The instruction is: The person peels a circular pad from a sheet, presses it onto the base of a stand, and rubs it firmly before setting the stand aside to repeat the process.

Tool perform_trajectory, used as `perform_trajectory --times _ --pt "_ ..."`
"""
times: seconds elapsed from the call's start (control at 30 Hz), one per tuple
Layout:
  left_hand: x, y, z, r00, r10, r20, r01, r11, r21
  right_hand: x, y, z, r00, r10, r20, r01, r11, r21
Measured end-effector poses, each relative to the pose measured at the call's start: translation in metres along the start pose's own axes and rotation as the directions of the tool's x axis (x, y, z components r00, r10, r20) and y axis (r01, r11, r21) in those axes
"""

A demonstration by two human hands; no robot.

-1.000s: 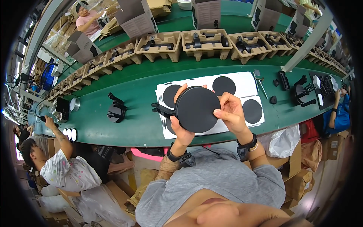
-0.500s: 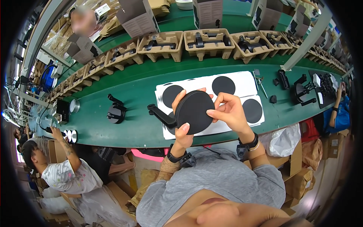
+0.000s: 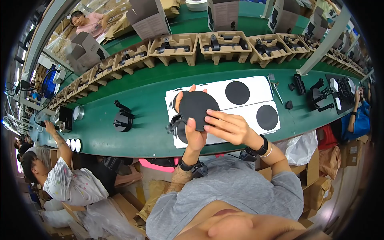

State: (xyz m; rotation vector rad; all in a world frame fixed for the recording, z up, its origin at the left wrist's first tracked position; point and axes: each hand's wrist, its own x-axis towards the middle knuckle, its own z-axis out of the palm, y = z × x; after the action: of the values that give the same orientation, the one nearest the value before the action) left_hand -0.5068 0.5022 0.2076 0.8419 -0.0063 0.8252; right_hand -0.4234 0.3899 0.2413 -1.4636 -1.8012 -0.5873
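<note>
Round base [image 3: 199,107] in left hand [image 3: 196,139], black parts [image 3: 215,45] in trays [image 3: 229,55].

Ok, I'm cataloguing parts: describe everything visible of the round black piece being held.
The round black piece has a flat, matte face, perhaps rubber or foam, turned toward the camera. A blurred dark arm juts from its lower left. Above white sheets, the left hand grips its edge; the right hand lays fingers on its face. Its back is hidden.
</note>
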Motion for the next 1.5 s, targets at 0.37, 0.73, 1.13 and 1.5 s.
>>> perform_trajectory --times 0.37,0.73,1.13,1.5 --pt "-0.003 -0.007 -0.036 0.902 -0.395 0.173 0.431 0.833 -0.346 0.054 0.101 0.054 0.605 0.786 -0.126 -0.616 0.562 0.553" --pt "-0.036 0.074 -0.114 0.990 -0.066 -0.123 0.087 0.982 0.168 0.141 0.283 0.130 0.543 0.839 0.017 -0.762 0.502 -0.410" --pt "-0.045 0.140 -0.216 0.833 0.368 -0.414 -0.035 0.781 0.624 0.117 0.258 0.142 0.770 0.628 0.109 -0.502 0.703 -0.505" --pt "-0.013 0.201 -0.364 0.931 0.287 -0.226 0.272 -0.132 0.953 0.088 0.234 0.170 0.668 0.742 0.058 -0.657 0.624 -0.424"
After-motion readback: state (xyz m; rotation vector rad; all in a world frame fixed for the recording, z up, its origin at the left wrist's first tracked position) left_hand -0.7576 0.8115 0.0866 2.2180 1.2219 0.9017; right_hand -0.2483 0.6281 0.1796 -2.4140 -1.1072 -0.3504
